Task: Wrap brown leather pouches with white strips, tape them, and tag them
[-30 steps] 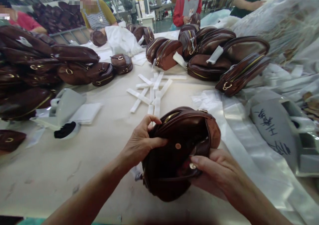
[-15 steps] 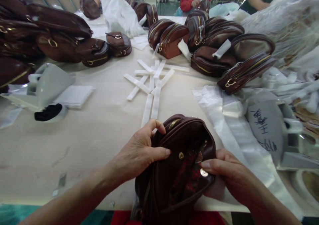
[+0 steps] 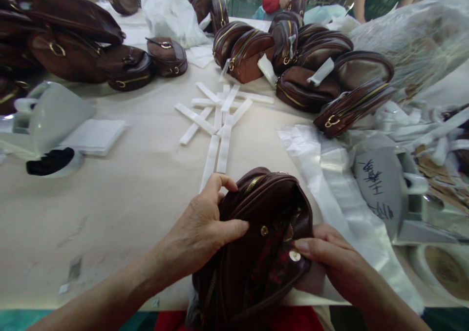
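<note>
A dark brown leather bag (image 3: 234, 258) is tilted up at the table's front edge, close to my body. My left hand (image 3: 208, 216) grips its left side, thumb on the front and fingers over the top by a brass zipper (image 3: 254, 184). On the right, my right hand (image 3: 326, 253) pinches the edge of an opened pocket or flap, its thumb beside a round metal snap (image 3: 294, 256). A second, smaller gold snap (image 3: 264, 231) shows on the bag's front. Dark red patterned lining is visible inside. The fingertips behind the leather are hidden.
White strips (image 3: 220, 121) lie crossed mid-table. Brown bags are piled at the left (image 3: 69, 62) and back right (image 3: 311, 89). Clear plastic sleeves (image 3: 326, 175) and a grey tape dispenser (image 3: 381, 189) are at right; another dispenser (image 3: 51, 118) stands left. People work across the table.
The view has shifted slightly, so the tabletop things appear a little farther left and higher. Both hands keep the same hold on the bag.
</note>
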{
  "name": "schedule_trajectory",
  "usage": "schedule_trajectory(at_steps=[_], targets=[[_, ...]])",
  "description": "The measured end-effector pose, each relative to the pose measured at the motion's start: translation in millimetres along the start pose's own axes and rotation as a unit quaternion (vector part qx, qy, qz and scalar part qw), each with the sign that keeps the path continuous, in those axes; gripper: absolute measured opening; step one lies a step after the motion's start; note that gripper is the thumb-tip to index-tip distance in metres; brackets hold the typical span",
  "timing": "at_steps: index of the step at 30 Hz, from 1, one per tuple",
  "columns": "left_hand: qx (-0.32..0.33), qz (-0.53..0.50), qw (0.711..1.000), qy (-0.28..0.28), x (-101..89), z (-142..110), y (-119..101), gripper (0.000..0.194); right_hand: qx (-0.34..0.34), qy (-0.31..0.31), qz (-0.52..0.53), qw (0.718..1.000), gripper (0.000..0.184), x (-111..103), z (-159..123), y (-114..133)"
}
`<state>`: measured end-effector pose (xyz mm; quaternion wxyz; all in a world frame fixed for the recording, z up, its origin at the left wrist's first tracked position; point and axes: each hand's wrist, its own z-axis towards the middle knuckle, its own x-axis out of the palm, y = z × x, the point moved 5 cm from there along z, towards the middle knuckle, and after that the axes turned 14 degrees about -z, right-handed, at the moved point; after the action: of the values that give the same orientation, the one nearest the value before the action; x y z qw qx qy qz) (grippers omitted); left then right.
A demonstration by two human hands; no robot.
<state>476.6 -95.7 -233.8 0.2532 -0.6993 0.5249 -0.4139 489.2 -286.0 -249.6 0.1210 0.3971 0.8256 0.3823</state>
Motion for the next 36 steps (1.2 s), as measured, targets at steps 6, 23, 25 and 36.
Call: schedule_trajectory(at_steps=[6, 23, 25, 36], targets=[[-0.013, 0.019, 0.999, -0.047, -8.5, 5.2, -1.6, 0.068, -0.074, -0.074, -0.193, 0.976, 0.034, 8.4, -3.2, 27.7], [-0.105, -0.165, 0.981, 0.008, -25.4, 15.2, 16.8, 0.048, -0.13, -0.214, -0.449, 0.858, 0.03, 16.1, 6.7, 49.1], [-0.109, -0.176, 0.978, 0.008, -26.7, 16.1, 19.2, 0.048, -0.125, -0.214, -0.445, 0.86, 0.031, 18.1, 6.1, 53.0], [-0.116, -0.238, 0.964, 0.008, -34.1, 20.3, 30.7, 0.044, -0.108, -0.216, -0.453, 0.858, 0.031, 21.7, 13.7, 58.3]])
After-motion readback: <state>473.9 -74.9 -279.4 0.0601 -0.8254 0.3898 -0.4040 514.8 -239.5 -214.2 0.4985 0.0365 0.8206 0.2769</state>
